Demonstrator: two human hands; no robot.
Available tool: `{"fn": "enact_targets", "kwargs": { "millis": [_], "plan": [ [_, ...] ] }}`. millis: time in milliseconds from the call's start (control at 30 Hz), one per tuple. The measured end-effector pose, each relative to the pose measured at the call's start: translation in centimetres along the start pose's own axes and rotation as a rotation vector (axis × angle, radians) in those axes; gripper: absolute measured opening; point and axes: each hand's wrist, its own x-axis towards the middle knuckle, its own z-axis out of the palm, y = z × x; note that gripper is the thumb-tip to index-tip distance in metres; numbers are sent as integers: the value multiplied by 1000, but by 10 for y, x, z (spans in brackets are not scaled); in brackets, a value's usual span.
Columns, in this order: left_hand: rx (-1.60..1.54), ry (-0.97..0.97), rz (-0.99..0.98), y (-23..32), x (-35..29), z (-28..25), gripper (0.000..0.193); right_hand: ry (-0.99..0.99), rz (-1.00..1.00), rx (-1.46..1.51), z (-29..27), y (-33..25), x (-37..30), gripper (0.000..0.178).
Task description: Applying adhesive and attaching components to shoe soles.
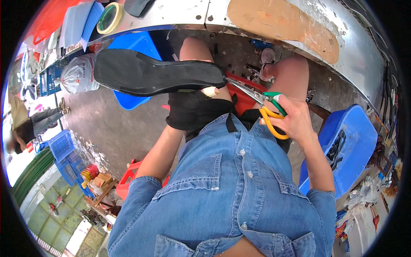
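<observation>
Right hand (297,120): at 3 o'clock from the middle of the view, fingers looped through the scissor handles and closed around them.
Scissors (260,98): at 2 o'clock, one handle green, one yellow; the blades point toward 10 o'clock, tips at the narrower end of the sole; whether they touch it, I cannot tell.
Left hand (210,91): near 12 o'clock, mostly hidden under the sole, which its fingers hold up; a digit with a pale wrapping shows at the lower edge.
Black shoe sole (158,73): at 11 o'clock, flat face toward the viewer, broad end toward 9, narrower end toward 3.
Black cloth (188,113): below the sole, covering the left wrist; whether it is joined to the sole, I cannot tell.
Red object (242,96): between the thighs, partly behind the scissors.
Blue bin (143,43): at 11, partly behind the sole.
Blue tub (358,139): at 3, beyond the right forearm, dark pieces inside.
Desk (368,55): curving across from 11 to 2, a tan patch (282,25) on it.
Tape roll (109,18): at 11, on the desk beside blue sheets (89,23).
Plastic bag (79,75): at 10, left of the sole.
Another person (32,122): at 9, well apart.
</observation>
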Motion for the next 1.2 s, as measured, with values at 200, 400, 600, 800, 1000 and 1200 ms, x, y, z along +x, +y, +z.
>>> {"fn": "enact_targets", "kwargs": {
  "millis": [200,400,600,800,1000,1200],
  "plan": [
    [-341,368,-235,21,9,21,76,24,235,233,0,-16,2,52],
    [461,336,-25,19,11,23,71,105,13,78,5,-19,4,51],
    [410,442,-91,20,10,26,66,20,-16,76,4,-11,1,43],
    [484,304,-149,45,11,4,73,56,69,214,-1,-15,7,56],
    [389,274,-175,57,18,19,66,122,-128,14,-12,-16,20,56],
    [286,167,-232,62,24,17,67,58,-115,-89,-16,-13,11,54]
  ]
}}
